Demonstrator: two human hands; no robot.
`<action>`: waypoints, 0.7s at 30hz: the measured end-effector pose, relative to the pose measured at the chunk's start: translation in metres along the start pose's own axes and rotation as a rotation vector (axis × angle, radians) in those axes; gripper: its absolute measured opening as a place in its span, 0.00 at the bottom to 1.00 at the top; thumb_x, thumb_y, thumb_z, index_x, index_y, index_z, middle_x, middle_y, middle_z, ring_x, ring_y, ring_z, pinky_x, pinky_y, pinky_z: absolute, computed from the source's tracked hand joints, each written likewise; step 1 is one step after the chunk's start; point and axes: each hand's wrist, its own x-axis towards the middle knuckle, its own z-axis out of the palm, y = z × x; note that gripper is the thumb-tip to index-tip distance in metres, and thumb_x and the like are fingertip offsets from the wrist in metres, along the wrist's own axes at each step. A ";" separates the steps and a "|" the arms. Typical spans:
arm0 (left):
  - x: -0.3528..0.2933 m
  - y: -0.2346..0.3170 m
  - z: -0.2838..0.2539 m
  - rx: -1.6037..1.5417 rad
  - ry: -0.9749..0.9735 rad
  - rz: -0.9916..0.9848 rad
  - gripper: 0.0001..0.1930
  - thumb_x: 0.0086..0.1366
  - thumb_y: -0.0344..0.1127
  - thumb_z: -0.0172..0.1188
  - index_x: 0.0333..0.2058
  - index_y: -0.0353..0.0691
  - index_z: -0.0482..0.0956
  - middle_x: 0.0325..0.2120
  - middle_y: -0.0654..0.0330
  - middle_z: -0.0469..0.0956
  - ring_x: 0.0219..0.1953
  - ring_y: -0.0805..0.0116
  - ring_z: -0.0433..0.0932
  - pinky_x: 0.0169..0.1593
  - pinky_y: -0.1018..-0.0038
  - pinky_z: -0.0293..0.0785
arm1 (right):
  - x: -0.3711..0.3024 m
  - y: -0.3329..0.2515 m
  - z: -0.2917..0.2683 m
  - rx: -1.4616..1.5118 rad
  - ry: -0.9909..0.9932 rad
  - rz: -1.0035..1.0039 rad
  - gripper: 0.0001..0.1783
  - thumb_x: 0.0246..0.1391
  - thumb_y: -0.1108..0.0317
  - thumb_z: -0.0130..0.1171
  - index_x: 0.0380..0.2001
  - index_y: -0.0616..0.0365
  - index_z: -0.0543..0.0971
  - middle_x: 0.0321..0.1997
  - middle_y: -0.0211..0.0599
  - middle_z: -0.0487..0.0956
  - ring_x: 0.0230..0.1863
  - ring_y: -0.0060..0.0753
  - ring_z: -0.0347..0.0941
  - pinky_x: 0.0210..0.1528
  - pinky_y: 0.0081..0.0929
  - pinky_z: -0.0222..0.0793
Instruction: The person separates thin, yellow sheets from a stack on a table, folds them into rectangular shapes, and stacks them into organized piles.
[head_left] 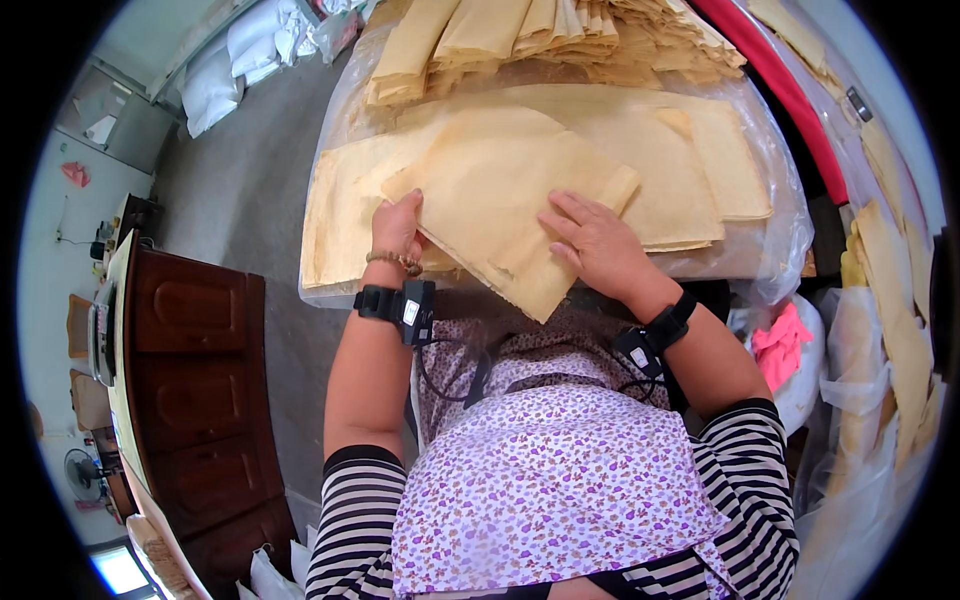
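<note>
A large thin tan sheet [500,190], which looks like dried bean-curd skin, lies aslant in front of me, one corner hanging over the table's near edge. My left hand [398,228] is closed on its left edge, thumb on top and the other fingers mostly hidden. On the sheet's right part my right hand [598,240] rests with fingers stretched out and apart, gripping nothing. Beneath is a stack of similar flat sheets [340,215], spreading out to both sides. A narrow folded flap [618,195] shows just beyond my right fingers.
Folded tan sheets [480,35] are piled at the table's far side. Clear plastic film [770,245] covers the tabletop. A pink cloth [780,345] lies on a white bag at right. A dark wooden cabinet [200,390] stands at left; white sacks [212,90] sit far left.
</note>
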 end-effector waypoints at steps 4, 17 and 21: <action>0.009 -0.001 -0.009 0.084 0.037 -0.120 0.18 0.70 0.29 0.54 0.55 0.29 0.69 0.47 0.48 0.80 0.46 0.51 0.83 0.47 0.52 0.83 | 0.004 0.005 -0.007 0.334 0.044 0.101 0.17 0.62 0.65 0.57 0.53 0.54 0.81 0.61 0.47 0.77 0.62 0.48 0.72 0.65 0.38 0.67; -0.042 0.043 -0.013 0.130 -0.321 0.087 0.17 0.70 0.29 0.57 0.57 0.34 0.74 0.50 0.58 0.81 0.49 0.67 0.81 0.53 0.71 0.79 | 0.067 0.075 -0.045 0.574 0.017 0.474 0.43 0.53 0.54 0.71 0.66 0.66 0.67 0.64 0.49 0.75 0.64 0.41 0.72 0.66 0.33 0.66; -0.063 0.068 -0.001 0.246 -0.370 0.161 0.17 0.69 0.33 0.60 0.54 0.34 0.78 0.46 0.62 0.82 0.45 0.74 0.81 0.48 0.77 0.77 | 0.098 0.097 -0.056 0.735 -0.252 0.549 0.51 0.55 0.47 0.69 0.71 0.65 0.59 0.67 0.46 0.71 0.65 0.37 0.70 0.67 0.30 0.64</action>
